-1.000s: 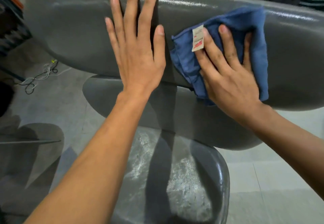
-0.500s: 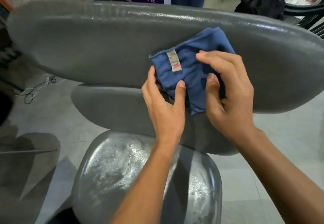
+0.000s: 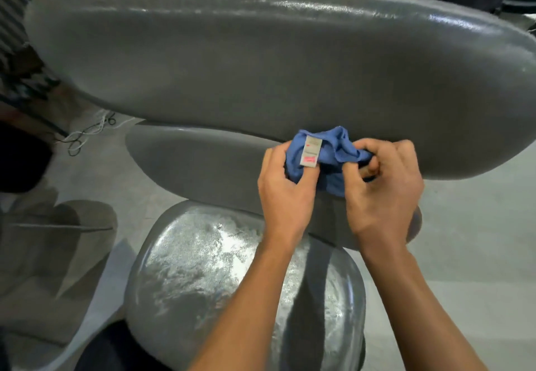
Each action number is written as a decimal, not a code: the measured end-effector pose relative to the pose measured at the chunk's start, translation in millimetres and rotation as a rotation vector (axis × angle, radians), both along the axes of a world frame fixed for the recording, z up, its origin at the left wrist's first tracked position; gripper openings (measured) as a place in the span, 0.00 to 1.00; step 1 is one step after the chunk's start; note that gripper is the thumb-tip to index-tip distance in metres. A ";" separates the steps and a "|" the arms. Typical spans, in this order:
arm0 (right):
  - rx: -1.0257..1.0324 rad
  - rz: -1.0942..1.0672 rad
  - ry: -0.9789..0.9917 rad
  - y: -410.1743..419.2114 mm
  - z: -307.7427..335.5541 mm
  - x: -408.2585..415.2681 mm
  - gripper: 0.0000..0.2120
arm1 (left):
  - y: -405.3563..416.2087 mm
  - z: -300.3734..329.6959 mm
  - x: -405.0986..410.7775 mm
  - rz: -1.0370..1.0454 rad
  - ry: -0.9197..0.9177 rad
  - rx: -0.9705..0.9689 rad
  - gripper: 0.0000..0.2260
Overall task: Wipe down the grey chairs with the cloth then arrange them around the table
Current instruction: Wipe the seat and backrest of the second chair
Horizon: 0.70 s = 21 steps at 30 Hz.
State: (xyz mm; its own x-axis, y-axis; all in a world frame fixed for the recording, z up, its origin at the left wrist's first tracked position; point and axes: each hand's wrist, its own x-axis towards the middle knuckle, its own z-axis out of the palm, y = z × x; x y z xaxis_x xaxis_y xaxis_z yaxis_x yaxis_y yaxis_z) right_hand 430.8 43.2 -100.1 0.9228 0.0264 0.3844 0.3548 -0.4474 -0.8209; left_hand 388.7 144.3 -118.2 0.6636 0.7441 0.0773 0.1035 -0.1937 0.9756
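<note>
Here, cloth (image 3: 327,156): blue, bunched, white tag facing up, held in front of the chair's (image 3: 261,60) grey backrest lower edge.
Left hand (image 3: 285,193): fingers curled, gripping the cloth's left side.
Right hand (image 3: 383,193): fingers curled, pinching its right side.
Seat (image 3: 203,269): glossy, below both forearms.

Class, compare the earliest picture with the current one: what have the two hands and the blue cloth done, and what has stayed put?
The left hand left the chair backrest and took hold of the blue cloth. The right hand stopped pressing it flat; both hands now bunch it lower down. The grey chair itself stayed put.
</note>
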 end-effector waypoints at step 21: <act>0.022 0.393 0.429 129.3 -9.8 -47.3 0.04 | 160.3 -34.5 -89.2 0.129 0.015 -0.099 0.14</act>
State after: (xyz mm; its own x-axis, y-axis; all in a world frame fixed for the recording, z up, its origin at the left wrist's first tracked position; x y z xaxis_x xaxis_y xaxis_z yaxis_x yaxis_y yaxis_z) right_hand 383.5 172.5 -110.0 0.9187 0.3945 -0.0171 0.1245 -0.3306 -0.9355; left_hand 299.5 304.6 -152.7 0.5621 0.8270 -0.0097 0.1357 -0.0806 0.9875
